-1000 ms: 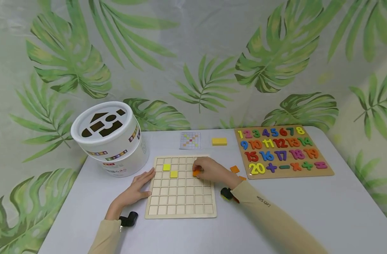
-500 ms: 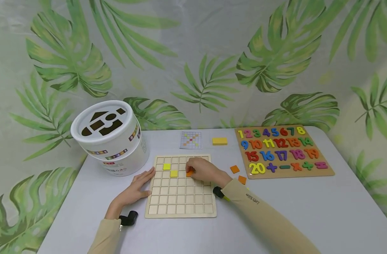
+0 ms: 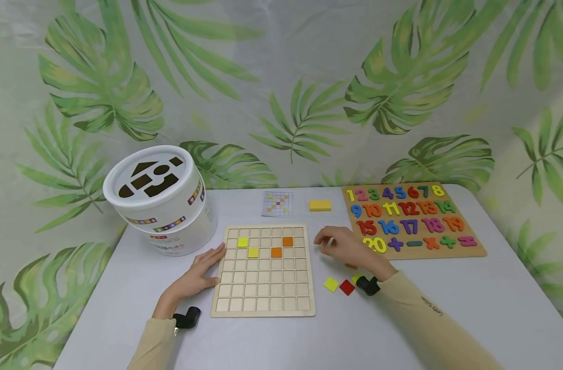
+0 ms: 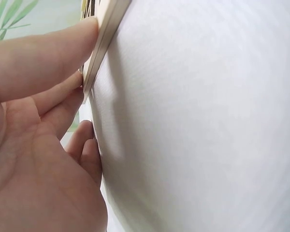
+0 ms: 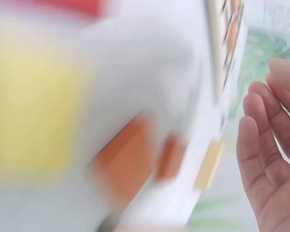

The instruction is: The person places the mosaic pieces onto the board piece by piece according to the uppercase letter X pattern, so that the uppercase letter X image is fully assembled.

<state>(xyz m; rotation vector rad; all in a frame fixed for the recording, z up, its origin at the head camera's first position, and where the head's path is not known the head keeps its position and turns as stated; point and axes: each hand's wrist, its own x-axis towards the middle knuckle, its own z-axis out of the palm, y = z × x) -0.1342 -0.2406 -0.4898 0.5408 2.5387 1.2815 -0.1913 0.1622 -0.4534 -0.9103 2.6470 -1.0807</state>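
My left hand (image 3: 198, 275) lies along the left edge of a pale wooden grid board (image 3: 257, 314), its fingertips and thumb touching the rim. In the left wrist view, the thumb (image 4: 48, 58) presses at the board's side. Two yellow tiles (image 3: 242, 242) sit in squares at the board's upper left. Two orange tiles (image 3: 287, 241) occupy squares at its upper right, set diagonally to each other. To the right of the board hovers my right hand (image 3: 341, 246), fingers loosely bent and holding nothing. Below it on the table are orange tiles (image 5: 128, 164), partly hidden by the hand in the head view.
A red tile (image 3: 347, 287) and a yellow tile (image 3: 331, 284) lie beside the board. Behind are a printed pattern card (image 3: 278, 204) and a yellow block (image 3: 320, 205). A white bucket (image 3: 170, 231) stands left; a number board (image 3: 475, 246) lies right.
My right hand has slid an orange tile leftward over the board, left it in a square below and left of another orange one, and withdrawn right. The left hand stays put.
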